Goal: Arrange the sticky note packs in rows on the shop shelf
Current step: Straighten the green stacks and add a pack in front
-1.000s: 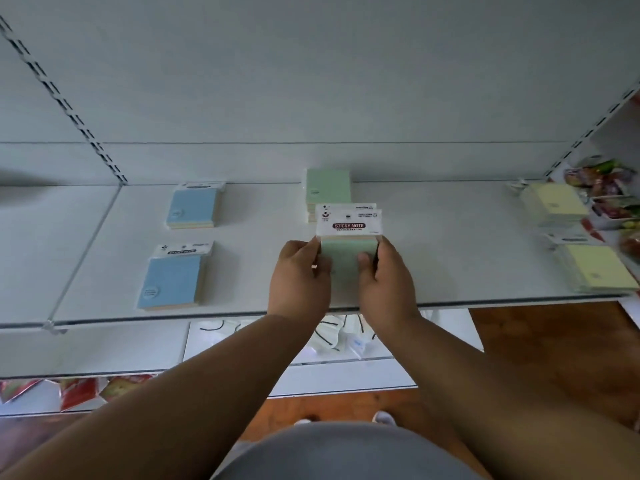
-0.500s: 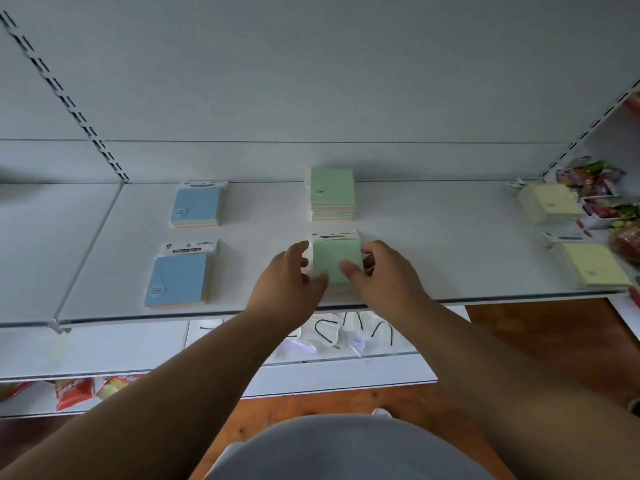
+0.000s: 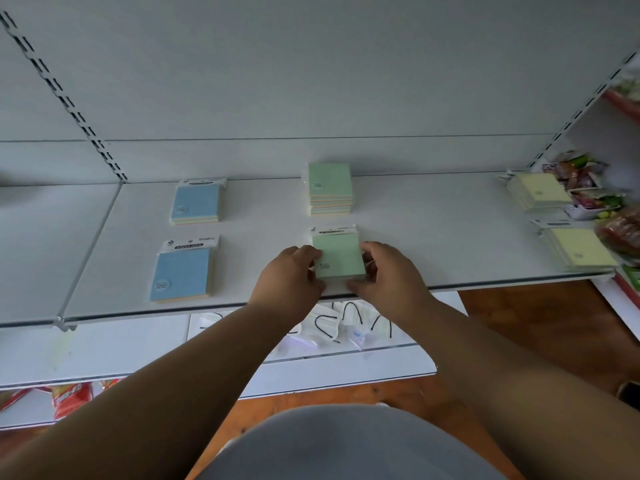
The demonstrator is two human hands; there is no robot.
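A green sticky note pack (image 3: 338, 256) lies flat near the front of the white shelf (image 3: 433, 237). My left hand (image 3: 291, 275) touches its left edge and my right hand (image 3: 388, 275) its right edge, fingers curled around the pack. Behind it stands a stack of green packs (image 3: 330, 188). Two blue packs lie to the left, one at the front (image 3: 181, 271) and one at the back (image 3: 196, 202). Two piles of yellow packs are at the right, one in front (image 3: 580, 251) and one behind (image 3: 536, 192).
A lower shelf (image 3: 104, 348) holds bagged face masks (image 3: 332, 327). Snack packets (image 3: 585, 181) crowd the bay to the right. Red packets (image 3: 69, 396) lie on the bottom left shelf. Slotted uprights (image 3: 62, 98) flank the back panel.
The green pack was held upright above the shelf a second ago; it now lies flat on the shelf in front of the green stack, with both hands still at its sides.
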